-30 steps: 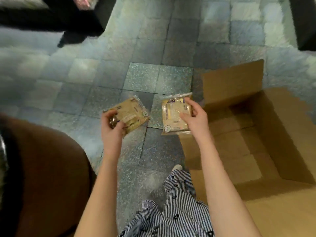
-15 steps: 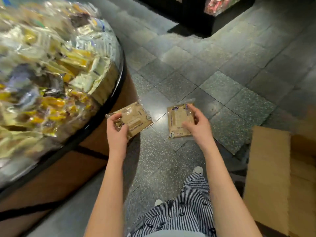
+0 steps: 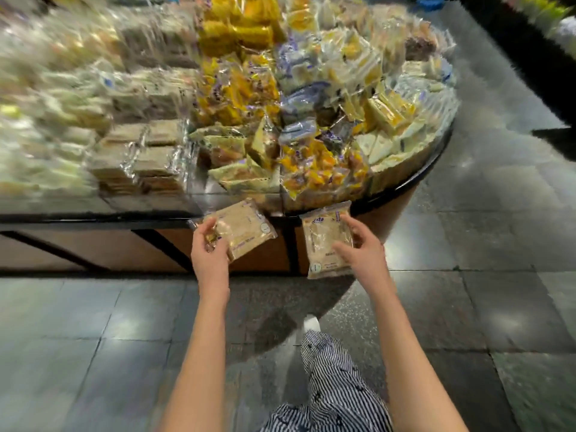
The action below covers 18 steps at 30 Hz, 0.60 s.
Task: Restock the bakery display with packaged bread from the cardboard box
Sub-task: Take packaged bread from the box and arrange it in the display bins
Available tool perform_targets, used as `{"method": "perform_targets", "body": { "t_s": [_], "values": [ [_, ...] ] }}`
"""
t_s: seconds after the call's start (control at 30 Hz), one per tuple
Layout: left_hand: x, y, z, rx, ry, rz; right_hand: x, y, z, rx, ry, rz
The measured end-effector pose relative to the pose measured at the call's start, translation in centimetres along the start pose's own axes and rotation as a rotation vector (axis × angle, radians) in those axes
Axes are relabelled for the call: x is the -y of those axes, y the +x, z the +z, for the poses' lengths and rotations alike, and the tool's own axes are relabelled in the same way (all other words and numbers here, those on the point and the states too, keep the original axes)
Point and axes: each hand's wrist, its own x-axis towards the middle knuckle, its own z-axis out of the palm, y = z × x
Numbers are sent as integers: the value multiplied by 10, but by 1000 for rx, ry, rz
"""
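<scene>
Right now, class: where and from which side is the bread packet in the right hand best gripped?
Grip the bread packet by its right long edge, coming from the right, as the right hand does. It hangs upright, flat and thin, so fingers wrap that free edge easily, probably without crushing the bread.

The left hand (image 3: pixel 209 256) and right hand (image 3: pixel 358 250) are each gripping a bread packet (image 3: pixel 241 229) (image 3: pixel 325 241) before the display (image 3: pixel 414 179).

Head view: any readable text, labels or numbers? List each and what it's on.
None can be read with certainty.
Bread packet in the right hand: purple logo at the top and small print lower down, both blurred.
Bread packet in the left hand: faint print and a round sticker, illegible.
Display packets: motion-blurred, nothing legible.
</scene>
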Motion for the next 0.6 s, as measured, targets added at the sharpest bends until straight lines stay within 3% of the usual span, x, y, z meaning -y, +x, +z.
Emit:
{"method": "perform_targets", "body": {
  "t_s": [0.17, 0.6],
  "values": [
    [8, 65, -31, -152, -93, -71, 27, 63, 74, 276, -116, -17],
    [-18, 262, -76, -464, -181, -80, 100, 238, 265, 481, -188, -41]
  ]
}}
